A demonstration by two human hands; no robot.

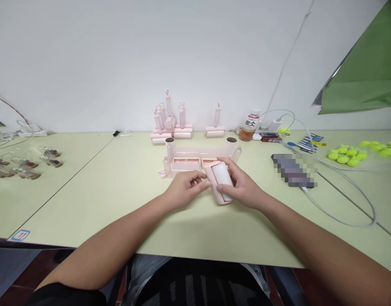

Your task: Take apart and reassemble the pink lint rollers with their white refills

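A pink lint roller (pixel 214 187) with a white roll of sheets (pixel 223 180) is held tilted above the table. My right hand (pixel 243 185) grips it from the right, thumb across the white roll and fingers behind. Beside its left edge is my left hand (pixel 185 189), thumb and fingers partly bent and apart, the tips at or very near the pink casing; contact is hard to tell. Just behind the hands lie pink open casings (pixel 186 163), a small pale handle (pixel 167 167) and clear upright sheets between two cardboard-cored rolls (pixel 170 148).
Along the wall stand several pink lint rollers (pixel 182 132) with upright handles. To the right are a supplement bottle (pixel 248 125), a phone (pixel 292 171) on a white cable (pixel 341 221) and several bright yellow pieces (pixel 348 155). Small bagged items (pixel 23 165) lie far left.
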